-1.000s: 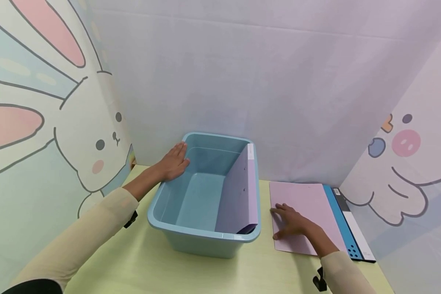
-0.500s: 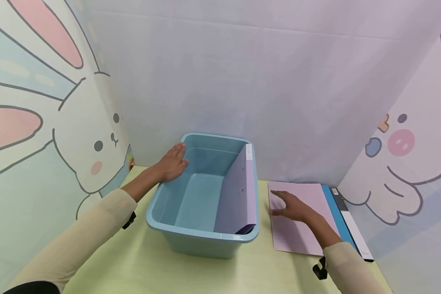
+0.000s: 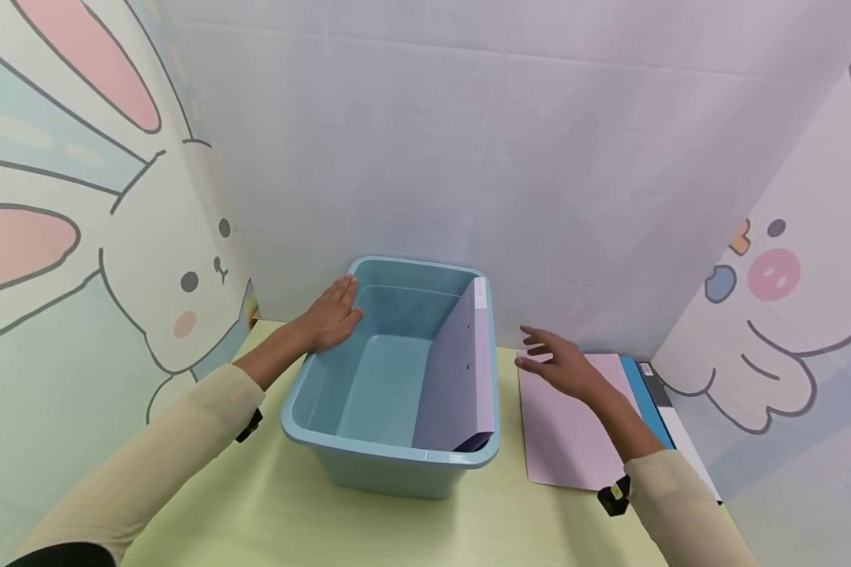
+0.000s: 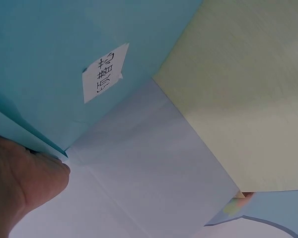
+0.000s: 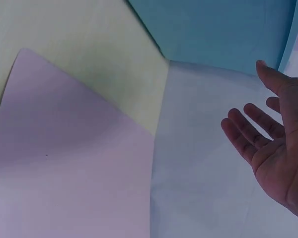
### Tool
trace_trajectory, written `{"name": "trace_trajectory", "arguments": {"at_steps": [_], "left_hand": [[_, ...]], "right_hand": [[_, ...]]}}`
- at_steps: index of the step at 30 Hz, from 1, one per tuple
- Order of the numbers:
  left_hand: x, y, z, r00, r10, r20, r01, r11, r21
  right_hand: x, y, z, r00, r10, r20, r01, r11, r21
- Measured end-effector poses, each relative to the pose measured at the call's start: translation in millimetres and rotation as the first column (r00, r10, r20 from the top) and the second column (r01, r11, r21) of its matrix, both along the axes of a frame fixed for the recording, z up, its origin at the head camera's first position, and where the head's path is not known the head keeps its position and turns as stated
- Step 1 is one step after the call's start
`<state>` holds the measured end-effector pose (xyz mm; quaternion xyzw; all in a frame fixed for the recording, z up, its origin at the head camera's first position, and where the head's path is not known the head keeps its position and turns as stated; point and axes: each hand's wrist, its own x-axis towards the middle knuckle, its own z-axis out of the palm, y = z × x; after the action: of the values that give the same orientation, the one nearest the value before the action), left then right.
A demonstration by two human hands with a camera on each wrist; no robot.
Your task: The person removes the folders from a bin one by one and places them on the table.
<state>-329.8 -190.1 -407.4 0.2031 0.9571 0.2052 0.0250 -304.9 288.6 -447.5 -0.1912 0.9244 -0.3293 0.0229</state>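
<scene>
A light-blue plastic bin (image 3: pixel 390 476) stands on the table. My left hand (image 3: pixel 328 316) rests on its left rim with the fingers fairly straight; in the left wrist view that hand (image 4: pixel 30 178) shows at the rim's edge. Inside the bin, a lilac file binder (image 3: pixel 454 378) stands upright along the right wall. My right hand (image 3: pixel 563 366) is raised over the far part of a pink folder (image 3: pixel 567 449) lying flat to the right of the bin. Nothing is in that hand, and its fingers are spread loosely, as the right wrist view shows (image 5: pixel 283 139).
Beside the pink folder lie a blue file (image 3: pixel 654 411) and a black-and-white one (image 3: pixel 688 441), partly hidden by my right arm. A white label (image 4: pixel 105 73) with handwriting is on the bin's outer wall. A pale cloth wall (image 3: pixel 425 157) stands close behind the bin.
My right hand has lifted off the pink folder and moved away from me toward its far edge. The left hand stays on the bin's rim, and the binder has not moved.
</scene>
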Motion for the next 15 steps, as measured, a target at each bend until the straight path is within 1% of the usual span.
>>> {"name": "trace_trajectory", "arguments": {"at_steps": [4,10,15], "left_hand": [[-1.7,-0.6,-1.9,1.0,-0.002,-0.005,0.002,1.0,0.011],[-2.4,0.3,-1.8,1.0,-0.002,0.004,0.002,1.0,0.01],[-4.3,-0.6,-3.3,1.0,-0.004,-0.008,0.004,1.0,-0.001]], "right_hand": [[0.6,-9.9,13.2,0.999,-0.015,-0.042,0.014,0.999,-0.046],[2.8,-26.5,29.3,0.997,0.017,-0.08,-0.025,0.994,-0.11],[3.6,-44.4,40.5,0.996,0.02,-0.087,-0.029,0.994,-0.108]]}}
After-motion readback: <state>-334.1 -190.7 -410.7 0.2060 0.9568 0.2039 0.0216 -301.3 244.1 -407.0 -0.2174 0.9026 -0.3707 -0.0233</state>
